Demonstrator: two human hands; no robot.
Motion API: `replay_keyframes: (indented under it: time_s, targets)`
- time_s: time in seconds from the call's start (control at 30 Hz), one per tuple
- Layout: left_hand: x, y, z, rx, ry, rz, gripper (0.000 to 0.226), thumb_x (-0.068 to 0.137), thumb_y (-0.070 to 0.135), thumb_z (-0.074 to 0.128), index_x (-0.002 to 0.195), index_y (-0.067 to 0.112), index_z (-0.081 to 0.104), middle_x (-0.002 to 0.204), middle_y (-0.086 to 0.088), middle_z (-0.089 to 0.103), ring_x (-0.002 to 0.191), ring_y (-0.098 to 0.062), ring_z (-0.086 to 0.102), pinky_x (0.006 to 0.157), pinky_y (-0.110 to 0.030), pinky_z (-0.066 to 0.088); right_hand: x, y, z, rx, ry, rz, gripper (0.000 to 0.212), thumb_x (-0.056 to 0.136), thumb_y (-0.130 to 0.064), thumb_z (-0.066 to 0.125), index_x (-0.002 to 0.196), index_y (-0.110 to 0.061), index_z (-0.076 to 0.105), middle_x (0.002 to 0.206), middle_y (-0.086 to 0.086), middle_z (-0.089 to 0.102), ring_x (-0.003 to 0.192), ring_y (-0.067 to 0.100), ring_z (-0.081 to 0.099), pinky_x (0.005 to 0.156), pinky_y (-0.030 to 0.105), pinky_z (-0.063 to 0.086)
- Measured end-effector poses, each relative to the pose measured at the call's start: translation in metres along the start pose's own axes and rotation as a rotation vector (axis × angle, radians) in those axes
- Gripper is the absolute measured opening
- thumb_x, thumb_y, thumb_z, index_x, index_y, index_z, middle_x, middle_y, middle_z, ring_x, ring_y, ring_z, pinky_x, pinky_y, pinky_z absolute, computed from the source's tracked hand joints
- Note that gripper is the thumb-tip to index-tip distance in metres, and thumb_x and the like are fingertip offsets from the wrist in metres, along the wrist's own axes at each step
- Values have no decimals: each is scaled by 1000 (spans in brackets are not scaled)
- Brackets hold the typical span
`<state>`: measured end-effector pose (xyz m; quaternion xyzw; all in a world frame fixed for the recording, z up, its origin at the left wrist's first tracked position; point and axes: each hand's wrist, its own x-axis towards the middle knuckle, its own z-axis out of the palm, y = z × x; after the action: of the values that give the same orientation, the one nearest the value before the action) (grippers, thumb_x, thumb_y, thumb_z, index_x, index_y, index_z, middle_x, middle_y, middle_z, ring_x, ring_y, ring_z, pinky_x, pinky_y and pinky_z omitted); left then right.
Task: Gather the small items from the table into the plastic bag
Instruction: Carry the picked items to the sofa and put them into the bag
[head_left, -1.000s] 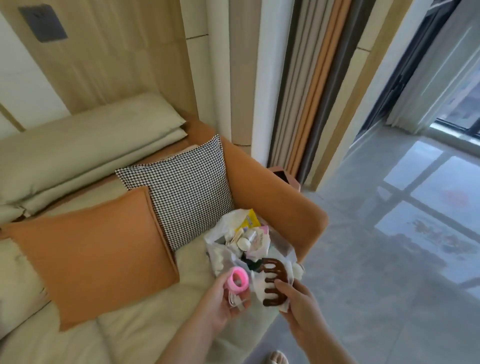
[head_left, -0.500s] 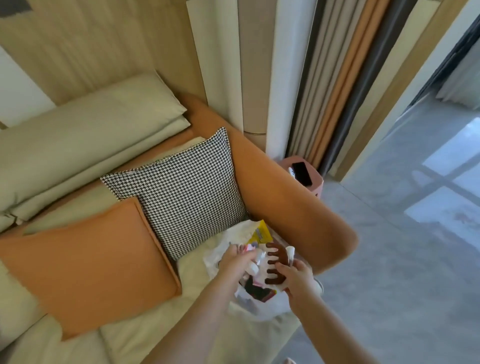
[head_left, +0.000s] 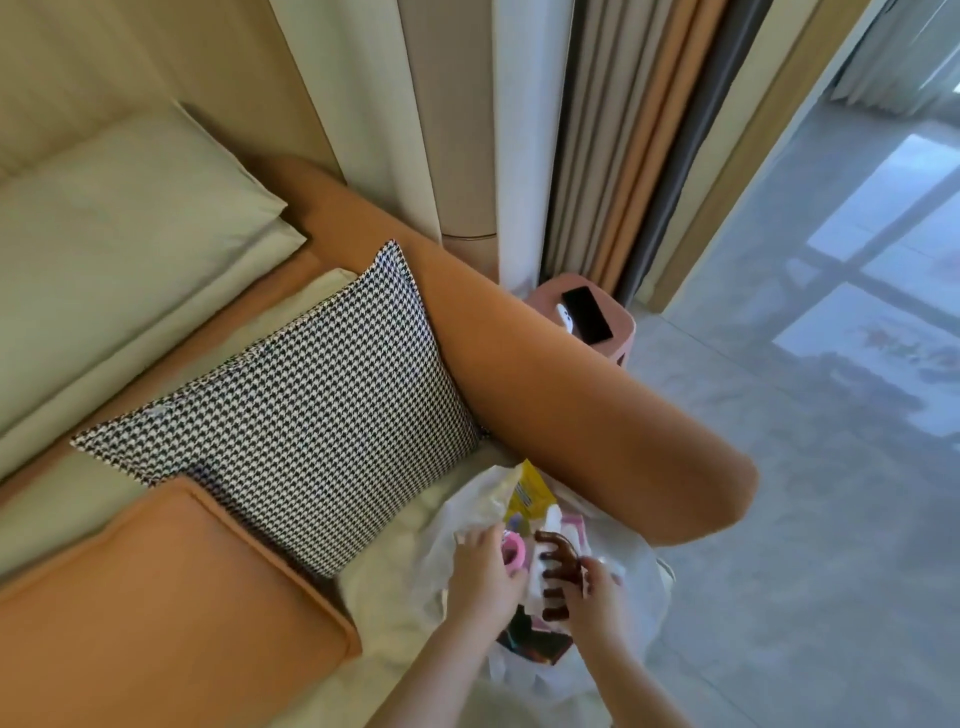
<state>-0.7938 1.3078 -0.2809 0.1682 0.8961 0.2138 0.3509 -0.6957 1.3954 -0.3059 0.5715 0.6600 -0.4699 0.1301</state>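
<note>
Plastic bag (head_left: 447, 556), white and thin, sits slumped on the pale seat cushion (head_left: 384, 561) of the sofa, tucked into the corner beside the orange armrest (head_left: 571, 415) and just in front of the houndstooth pillow (head_left: 291, 415); resting it there probably lets the cushion carry its weight so both hands can work at its mouth. An orange pillow (head_left: 171, 592) lies further along the seat, well apart from the bag. Behind the armrest stands a small pink side table (head_left: 623, 332) with a dark phone (head_left: 587, 314) lying flat on it. Inside the open bag a yellow packet (head_left: 527, 496) stands against the far wall, with pale pink and white items beside it that are too crowded to name, and a dark wrapper (head_left: 535, 644) shows lower down. The left hand (head_left: 483, 577) reaches over the near rim, fingers curled around a pink ring-shaped hair tie (head_left: 514, 553), apparently lowering it among the contents; whether it also pinches the bag's film I cannot tell. The right hand (head_left: 597, 597) pinches a brown claw clip (head_left: 556, 571) between thumb and fingertips at its spine, teeth pointing toward the left hand, held over the bag's mouth, seemingly so it can drop in cleanly. Both items look close to being released, so the gathering seems nearly done.
</note>
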Motion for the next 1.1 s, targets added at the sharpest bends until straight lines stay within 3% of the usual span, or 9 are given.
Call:
replay_keyframes:
  time_s: [0.1,0.2,0.3,0.47,0.6,0.7,0.83,0.93,1.1]
  targets:
    - [5,-4,3,40,47,50,54,95,42,48,144,24,34,138,2,46,126,-12,42,97,-22,46,-4,0,-17,-430,118,-119,31,97,-37,39,125,-39,52,130,-4,49,118,17,43,92,26,38]
    - [12,-3,3,96,140,55,53,97,46,39,144,24,35,139,4,48,126,-11,44,97,-23,45,2,10,-28,-407,181,-69,41,97,-45,40,137,-35,42,152,0,29,140,22,24,112,34,29]
    - [14,1,5,294,248,105,41,98,41,39,135,25,49,130,5,53,117,-10,47,90,-19,44,12,26,-34,-439,150,36,47,98,-40,42,143,-34,32,159,5,14,146,26,13,115,39,26]
    - [21,3,9,491,332,182,35,58,27,87,91,25,76,90,1,64,84,-20,57,67,-31,48,21,45,-30,-288,22,58,51,98,-20,46,146,-31,33,161,5,5,144,30,20,111,40,35]
    - [24,-1,16,472,307,88,43,80,28,71,122,33,63,146,-9,41,136,-33,33,110,-47,30,20,48,-22,-140,62,62,59,92,-5,52,144,-30,37,161,5,-1,147,27,14,113,40,35]
    - [26,-4,21,410,262,31,41,93,30,55,134,36,52,158,-6,18,145,-31,16,116,-43,22,17,52,-19,-149,77,134,59,93,-9,55,144,-32,36,160,7,-6,147,30,8,113,41,32]
    - [25,-7,21,414,186,47,44,95,29,51,139,31,46,150,2,36,138,-19,30,111,-34,30,10,59,-15,-87,-34,193,61,92,-9,57,146,-23,34,159,10,2,139,30,32,103,39,46]
    - [25,-12,19,413,218,61,44,95,25,51,138,22,47,142,4,47,131,-15,38,106,-29,33,6,61,-16,-56,-23,165,50,93,1,44,140,-11,38,147,12,28,123,27,44,100,35,47]
    - [14,-29,14,524,170,86,59,91,22,57,146,23,34,154,-4,28,144,-24,19,117,-35,22,-6,65,-23,23,31,110,48,94,1,36,138,-14,48,132,9,44,109,22,50,89,31,45]
